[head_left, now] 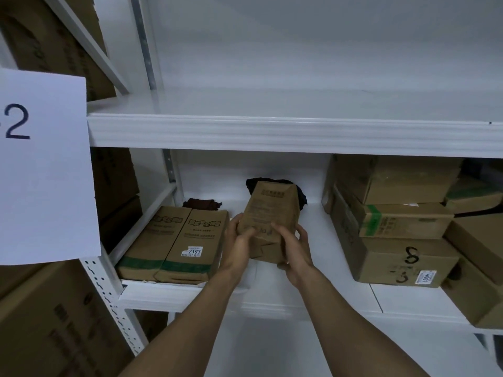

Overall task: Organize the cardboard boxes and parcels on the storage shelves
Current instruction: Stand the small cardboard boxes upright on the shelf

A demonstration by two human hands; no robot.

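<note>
So the person's mid-placement here, looks like; the small cardboard box [268, 213] is in both hands over the open stretch of the middle shelf [313, 240], top end tipped away from them. Left hand [239, 248] has fingers curled round the box's left side; right hand [295, 251] wraps the right side and lower corner; both thumbs lie on the front face.

Best guess at the next move: set it down flat and slide it toward 9 o'clock so it lines up against the printed pair, or push it back; it needs squaring up first since it's angled. Can't tell if its bottom edge touches the shelf.

Count, roughly:
- one box in hand;
- two matching printed boxes [174, 240] side by side at 9 o'clock, one with a 2193 sticker;
- three stacked boxes [402, 240] at 3 o'clock, plus at least three more further right, cut off;
- two dark bundles, one [300, 197] at 12 o'clock behind the held box, one [201, 204] behind the pair;
- one paper sign [46, 164] reading 2, far at 9 o'clock.
</note>
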